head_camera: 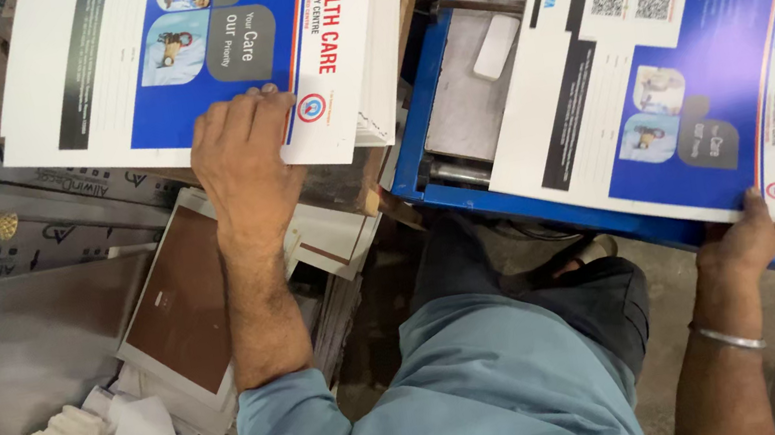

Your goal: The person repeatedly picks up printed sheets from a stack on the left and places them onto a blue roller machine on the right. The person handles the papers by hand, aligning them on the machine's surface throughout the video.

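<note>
Resting flat, left hand (243, 157) presses the printed stack (184, 64), fingers spread; right hand (740, 244) — fingers pinching a loose sheet (668, 57).

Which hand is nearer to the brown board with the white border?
Left. The left hand rests on the stack of printed sheets, just above the brown board. The right hand is far across, holding the corner of a single printed sheet.

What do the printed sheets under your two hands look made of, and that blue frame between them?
Stack of printed sheets under the left hand: coated paper or thin card, smooth, layered white edges. Single sheet gripped by the right hand: same stock, with a faint sheen. Blue frame: likely painted metal, with hard straight edges.
</note>
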